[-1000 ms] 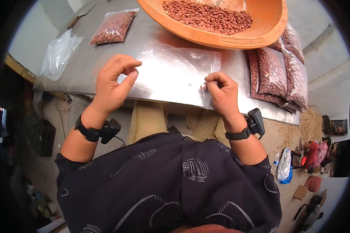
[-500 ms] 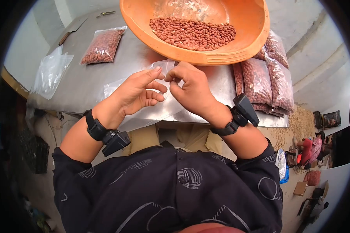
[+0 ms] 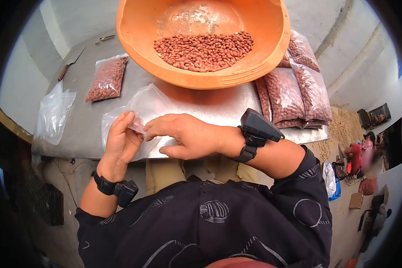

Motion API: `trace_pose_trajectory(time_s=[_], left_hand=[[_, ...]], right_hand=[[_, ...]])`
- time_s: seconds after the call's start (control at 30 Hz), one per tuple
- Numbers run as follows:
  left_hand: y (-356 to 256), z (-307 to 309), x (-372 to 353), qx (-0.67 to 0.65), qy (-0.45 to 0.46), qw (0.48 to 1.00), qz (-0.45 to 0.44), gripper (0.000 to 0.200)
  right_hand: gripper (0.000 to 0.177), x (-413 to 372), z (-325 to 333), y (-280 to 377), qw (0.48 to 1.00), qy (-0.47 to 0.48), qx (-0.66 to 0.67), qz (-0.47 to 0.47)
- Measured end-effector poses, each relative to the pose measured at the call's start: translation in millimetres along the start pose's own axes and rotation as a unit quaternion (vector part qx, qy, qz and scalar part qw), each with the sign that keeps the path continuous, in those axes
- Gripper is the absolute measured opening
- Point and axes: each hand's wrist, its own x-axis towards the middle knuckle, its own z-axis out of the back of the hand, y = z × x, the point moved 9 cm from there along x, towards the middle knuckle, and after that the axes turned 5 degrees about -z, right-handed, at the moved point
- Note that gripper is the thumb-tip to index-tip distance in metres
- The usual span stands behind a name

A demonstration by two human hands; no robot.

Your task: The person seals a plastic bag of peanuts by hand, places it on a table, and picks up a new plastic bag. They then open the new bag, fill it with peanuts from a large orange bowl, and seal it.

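A clear plastic bag (image 3: 154,100) lies on the metal table near its front edge, below the orange basin. My left hand (image 3: 124,140) pinches the bag's edge between thumb and fingers. From the right, my right hand (image 3: 181,134) reaches across, palm down. Its bent fingertips meet the bag's edge beside my left fingers, while its thumb stands apart, lower down. The hold of the right fingertips is partly hidden. Reddish-brown peanuts (image 3: 205,51) fill the lower part of the tilted orange basin (image 3: 201,80).
A filled peanut bag (image 3: 107,79) lies on the metal table (image 3: 87,120) at left, near empty plastic bags (image 3: 56,111). A knife (image 3: 70,64) rests farther back. Several filled bags (image 3: 295,94) are stacked right of the basin. Another person (image 3: 356,156) sits at far right.
Both hands have moved left and closer to my body, and their fingers now meet at the bag's edge. More of the bag shows. The camera view has also shifted.
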Motion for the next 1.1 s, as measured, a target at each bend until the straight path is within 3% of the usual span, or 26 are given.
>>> trace_pose_trajectory(time_s=[0.13,0.23,0.37,0.43,0.5,0.57,0.67,0.8,1.03,1.1], left_hand=[[-24,-7,-30,-0.075,-0.100,0.989,-0.080,0.009],[-12,7,-20,-0.099,-0.057,0.991,-0.065,0.010],[3,14,-2,-0.100,-0.089,0.990,-0.036,0.010],[4,11,8,-0.103,-0.098,0.989,-0.047,0.010],[1,6,18,-0.105,-0.104,0.988,-0.053,0.010],[6,9,25,-0.116,-0.102,0.987,-0.049,0.010],[35,16,31,-0.163,-0.096,0.982,-0.013,0.008],[47,16,24,-0.172,-0.094,0.981,-0.014,0.005],[43,13,31,-0.150,-0.038,0.987,-0.036,0.010],[43,11,30,-0.157,-0.026,0.987,-0.036,0.016]], right_hand=[[0.052,-3,9,-8,0.992,0.054,0.039,-0.107],[0.053,-2,19,-10,0.997,0.032,-0.032,-0.061],[0.039,5,60,6,0.997,-0.004,-0.076,-0.018],[0.029,16,100,6,0.989,-0.072,-0.128,-0.016],[0.027,30,147,-9,0.985,-0.117,-0.090,-0.092],[0.028,48,187,-37,0.973,-0.101,-0.109,-0.177],[0.040,63,226,-108,0.946,-0.053,-0.228,-0.223],[0.050,72,218,-184,0.889,0.056,-0.336,-0.307],[0.050,119,133,-220,0.902,0.204,-0.332,-0.184],[0.043,125,113,-223,0.906,0.209,-0.331,-0.163]])
